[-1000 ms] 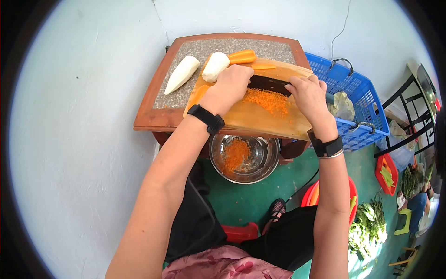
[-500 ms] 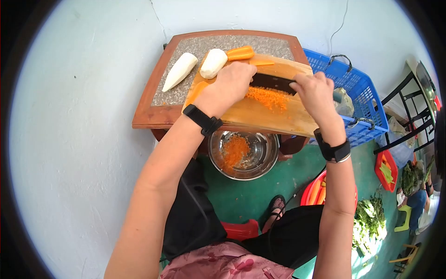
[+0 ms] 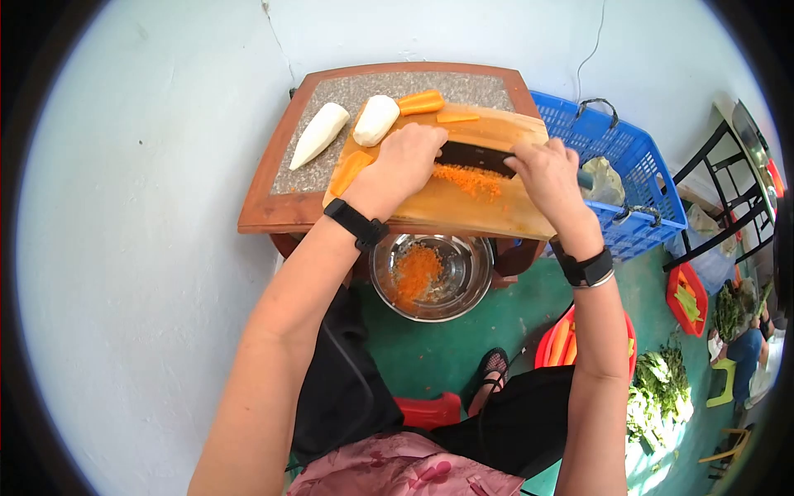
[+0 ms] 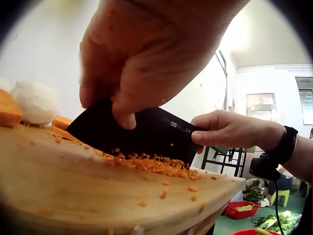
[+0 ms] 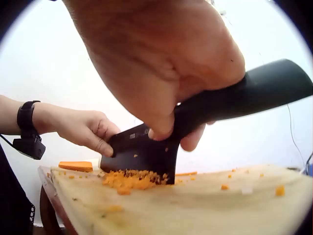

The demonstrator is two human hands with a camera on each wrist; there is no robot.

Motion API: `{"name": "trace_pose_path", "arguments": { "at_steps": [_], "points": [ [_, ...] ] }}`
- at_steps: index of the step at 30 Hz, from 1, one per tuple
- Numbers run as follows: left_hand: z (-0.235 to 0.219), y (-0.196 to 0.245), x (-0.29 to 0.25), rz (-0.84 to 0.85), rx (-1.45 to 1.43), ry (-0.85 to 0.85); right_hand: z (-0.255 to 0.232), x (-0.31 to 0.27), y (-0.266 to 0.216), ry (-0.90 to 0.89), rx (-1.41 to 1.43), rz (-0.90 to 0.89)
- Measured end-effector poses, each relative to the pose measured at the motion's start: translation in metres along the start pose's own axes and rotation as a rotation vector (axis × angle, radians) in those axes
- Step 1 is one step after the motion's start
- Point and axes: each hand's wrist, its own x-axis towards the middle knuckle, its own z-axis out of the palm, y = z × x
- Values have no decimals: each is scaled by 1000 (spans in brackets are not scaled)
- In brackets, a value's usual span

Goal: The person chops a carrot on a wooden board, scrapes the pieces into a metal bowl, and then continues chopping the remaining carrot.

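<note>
A dark-bladed cleaver (image 3: 477, 157) stands edge-down on the wooden cutting board (image 3: 463, 215), in a heap of finely chopped carrot (image 3: 470, 180). My left hand (image 3: 404, 163) pinches the top of the blade near its front end, thumb on the near face in the left wrist view. At the other end, my right hand (image 3: 547, 180) grips the dark handle (image 5: 220, 100) where it meets the blade. Bits of carrot stick to the blade (image 5: 142, 149). At the board's left lie a peeled white radish piece (image 3: 377, 121) and a carrot slab (image 3: 351, 171); carrot pieces (image 3: 420, 102) lie behind.
Another white radish (image 3: 320, 136) lies on the stone-topped table (image 3: 285, 202). Below the table's front edge is a steel bowl (image 3: 451, 310) containing chopped carrot. A blue basket (image 3: 645, 157) stands at the right, and a red basin (image 3: 546, 351) of carrots beside my right forearm.
Both hands and the cleaver shifted slightly right, then back left over the chopped carrot. Both grips stay the same. The head view also shifted a little.
</note>
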Motion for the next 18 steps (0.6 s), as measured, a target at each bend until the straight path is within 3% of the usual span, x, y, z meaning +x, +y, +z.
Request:
{"name": "trace_pose_path", "arguments": {
  "at_steps": [3,7,14,18],
  "points": [
    [-5,6,-4,22,-17,51,-15,2,-2,45,41,-27],
    [-3,6,-11,-2,-44,5,-5,-4,-5,-94,23,20],
    [0,3,-8,32,-24,54,-12,2,-3,-28,0,-26],
    [3,1,-7,-32,-15,-30,14,-6,-5,-5,-54,10]
  ]
}}
